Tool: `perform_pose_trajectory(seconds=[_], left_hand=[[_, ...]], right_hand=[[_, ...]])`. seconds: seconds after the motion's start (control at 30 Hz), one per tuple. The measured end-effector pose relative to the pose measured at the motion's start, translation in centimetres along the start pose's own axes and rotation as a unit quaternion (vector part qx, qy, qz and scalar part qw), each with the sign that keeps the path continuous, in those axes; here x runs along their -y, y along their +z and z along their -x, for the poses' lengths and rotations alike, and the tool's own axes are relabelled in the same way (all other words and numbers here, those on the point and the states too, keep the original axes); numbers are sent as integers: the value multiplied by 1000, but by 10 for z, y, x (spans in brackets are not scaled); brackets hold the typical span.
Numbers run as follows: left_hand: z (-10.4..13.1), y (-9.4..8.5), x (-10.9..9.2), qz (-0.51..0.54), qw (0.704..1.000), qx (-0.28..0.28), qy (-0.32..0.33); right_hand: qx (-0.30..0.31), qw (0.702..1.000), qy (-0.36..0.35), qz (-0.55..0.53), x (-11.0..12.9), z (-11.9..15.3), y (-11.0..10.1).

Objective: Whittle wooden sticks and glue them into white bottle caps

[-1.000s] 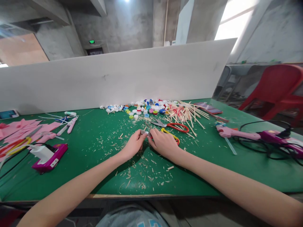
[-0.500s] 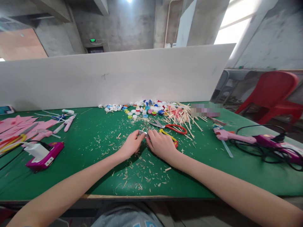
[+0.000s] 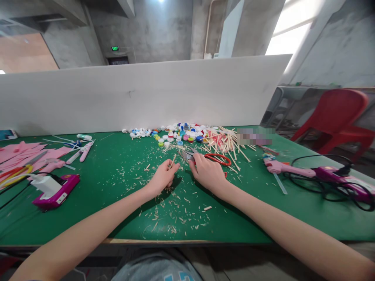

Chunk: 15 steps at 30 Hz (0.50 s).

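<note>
The left hand (image 3: pixel 164 176) pinches a short wooden stick (image 3: pixel 173 160), tilted over the table (image 3: pixel 102 175), while the right hand (image 3: pixel 207 172) grasps a bladed tool (image 3: pixel 186 155), mostly hidden beneath the palm. The stick is probably light, stiff and easily splintered, best held low on its shaft. Shavings (image 3: pixel 173 229) litter the green tabletop; beyond stand a white panel (image 3: pixel 146 93), concrete walls (image 3: pixel 164 31) and a red chair (image 3: pixel 342 109).
</note>
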<state>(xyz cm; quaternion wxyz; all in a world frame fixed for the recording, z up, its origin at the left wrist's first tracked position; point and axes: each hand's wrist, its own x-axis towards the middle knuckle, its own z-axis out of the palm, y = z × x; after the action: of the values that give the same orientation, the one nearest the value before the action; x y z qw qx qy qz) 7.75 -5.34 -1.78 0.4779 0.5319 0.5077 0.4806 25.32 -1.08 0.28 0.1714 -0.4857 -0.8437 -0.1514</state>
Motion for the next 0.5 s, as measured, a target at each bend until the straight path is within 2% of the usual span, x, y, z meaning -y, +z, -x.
perform_pose_trajectory(seconds=[0.23, 0.5], left_hand=[[-2, 0, 1, 11, 1000, 19, -1], [-1, 0, 0, 34, 999, 38, -8]], right_hand=[[20, 995, -87, -47, 7, 5, -1], [26, 993, -97, -64, 6, 4, 3]])
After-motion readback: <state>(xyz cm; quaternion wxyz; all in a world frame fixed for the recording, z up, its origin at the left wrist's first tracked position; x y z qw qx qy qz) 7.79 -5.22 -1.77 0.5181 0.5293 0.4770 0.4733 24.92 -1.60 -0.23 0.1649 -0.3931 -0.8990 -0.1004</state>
